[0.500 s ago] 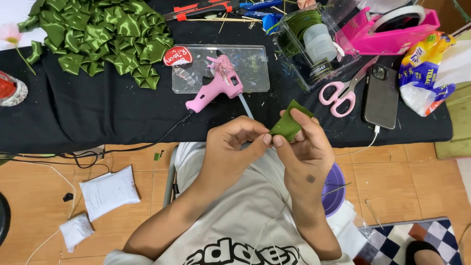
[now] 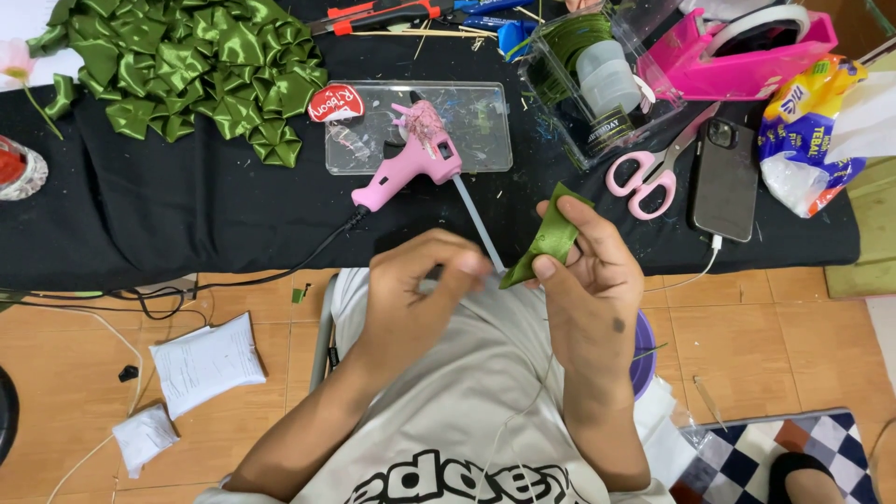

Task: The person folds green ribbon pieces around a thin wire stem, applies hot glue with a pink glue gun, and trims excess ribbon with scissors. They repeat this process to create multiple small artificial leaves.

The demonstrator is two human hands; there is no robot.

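Overhead view of a bench point(image 2: 140, 233) draped in black cloth, with a seated person's two hands working just in front of its near edge.

At far left, one glass dish with red inside point(image 2: 17, 170) is cut off by the frame, and one pink flower point(image 2: 17, 61) lies above it. Next comes one heap of folded green satin ribbon pieces point(image 2: 187, 70); they overlap too much to count. On the floor below lie two white paper packets point(image 2: 207, 359).

In the middle, one clear plastic tray point(image 2: 485, 112) carries one pink glue gun point(image 2: 415, 159), its cord running off the bench edge, and one red oval label point(image 2: 334, 103). One glue stick pokes from the back of the gun toward the hands.

The left hand point(image 2: 420, 289) hovers with its fingers curled together, the tips pinched; whether they hold anything fine, such as a thread, is hard to make out. The right hand point(image 2: 588, 280) pinches one folded green ribbon piece point(image 2: 549, 238) between thumb and fingers, held above the lap at the bench's front edge.

Further right, one clear box point(image 2: 597, 84) holds a spool of green ribbon and a pale roll. Then one pair of pink scissors point(image 2: 653, 168), one dark phone point(image 2: 723, 177) with a white cable, one pink tape dispenser point(image 2: 756, 47) cut off at the top, and one yellow and blue snack bag point(image 2: 803, 131), partly hidden by something white.
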